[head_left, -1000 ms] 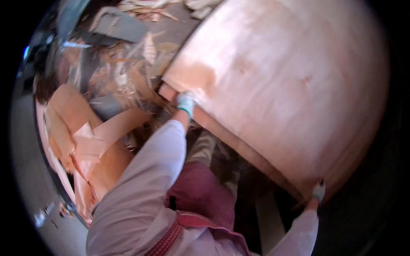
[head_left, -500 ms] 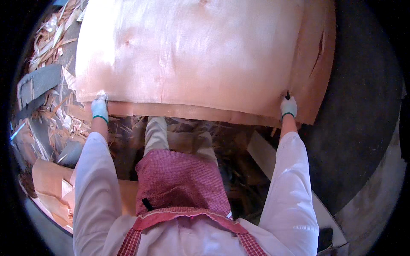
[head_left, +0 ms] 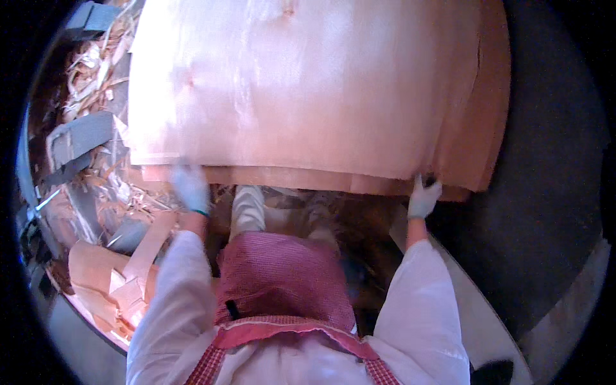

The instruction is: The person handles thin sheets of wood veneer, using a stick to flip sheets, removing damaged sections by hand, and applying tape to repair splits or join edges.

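Observation:
A large, thin, pale veneer sheet [head_left: 308, 90] lies on top of a stack of similar sheets [head_left: 487, 128] and fills the upper part of the view. My right hand [head_left: 423, 197], in a white glove, grips the sheet's near edge close to its right corner. My left hand [head_left: 190, 188], also gloved, is motion-blurred at the near edge further left. Whether it holds the sheet cannot be made out. Both white-sleeved arms reach forward from below, over a red checked apron [head_left: 282, 282].
Wood shavings and veneer scraps [head_left: 96, 83] lie piled at the left among grey metal bars [head_left: 80, 138]. Torn veneer pieces [head_left: 109, 276] sit at the lower left. Dark floor [head_left: 545, 212] lies to the right of the stack.
The view has swung round to square onto the stack. My left hand has slid right along the near edge; my right hand stays gripping near the right corner.

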The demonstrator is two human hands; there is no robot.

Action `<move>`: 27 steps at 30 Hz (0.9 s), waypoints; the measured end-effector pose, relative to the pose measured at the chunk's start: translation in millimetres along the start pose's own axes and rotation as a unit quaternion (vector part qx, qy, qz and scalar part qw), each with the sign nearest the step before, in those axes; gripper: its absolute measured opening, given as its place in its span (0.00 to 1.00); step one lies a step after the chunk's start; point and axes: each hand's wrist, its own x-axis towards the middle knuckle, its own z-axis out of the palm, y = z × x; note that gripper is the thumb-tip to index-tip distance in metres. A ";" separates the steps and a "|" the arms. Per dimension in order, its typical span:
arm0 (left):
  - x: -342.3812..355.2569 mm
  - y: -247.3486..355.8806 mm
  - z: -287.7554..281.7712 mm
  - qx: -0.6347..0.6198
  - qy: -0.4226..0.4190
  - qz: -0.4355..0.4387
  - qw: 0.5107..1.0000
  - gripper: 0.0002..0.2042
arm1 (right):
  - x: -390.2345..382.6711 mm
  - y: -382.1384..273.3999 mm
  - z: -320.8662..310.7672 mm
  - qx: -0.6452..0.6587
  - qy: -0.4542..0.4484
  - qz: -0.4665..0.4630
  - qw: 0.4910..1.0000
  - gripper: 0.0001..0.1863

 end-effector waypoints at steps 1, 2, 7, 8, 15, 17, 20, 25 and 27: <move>-13.8 57.8 -11.6 0.160 -0.170 0.057 0.971 0.12 | -8.9 28.6 -3.5 -0.043 -0.030 -0.011 0.999 0.35; -27.5 65.4 -5.7 -0.082 -0.046 0.144 0.985 0.15 | -18.7 40.2 3.4 -0.069 -0.064 -0.025 0.995 0.36; -60.9 141.9 15.9 0.024 -0.147 0.179 0.973 0.30 | -3.7 54.3 -24.5 -0.088 -0.205 0.019 0.975 0.30; -61.6 133.5 20.6 0.049 -0.160 0.198 0.966 0.30 | -4.8 56.6 -30.4 -0.046 -0.187 0.019 0.981 0.29; -50.5 115.0 22.6 0.141 -0.282 0.190 0.930 0.35 | 0.9 120.5 -74.3 -0.143 -0.121 0.084 0.979 0.27; -49.0 140.9 24.5 0.139 -0.302 0.189 0.924 0.35 | 27.9 144.3 -88.9 -0.139 -0.091 0.076 0.983 0.26; -47.3 146.8 20.8 0.154 -0.322 0.179 0.917 0.37 | 47.0 164.2 -110.2 -0.125 -0.090 0.082 0.985 0.25; -43.7 162.9 15.0 0.179 -0.383 0.156 0.893 0.37 | 43.8 216.7 -130.4 -0.137 -0.088 0.174 0.971 0.22; -38.2 167.2 17.3 0.179 -0.399 0.159 0.885 0.39 | 53.9 220.9 -130.7 -0.125 -0.095 0.143 0.977 0.22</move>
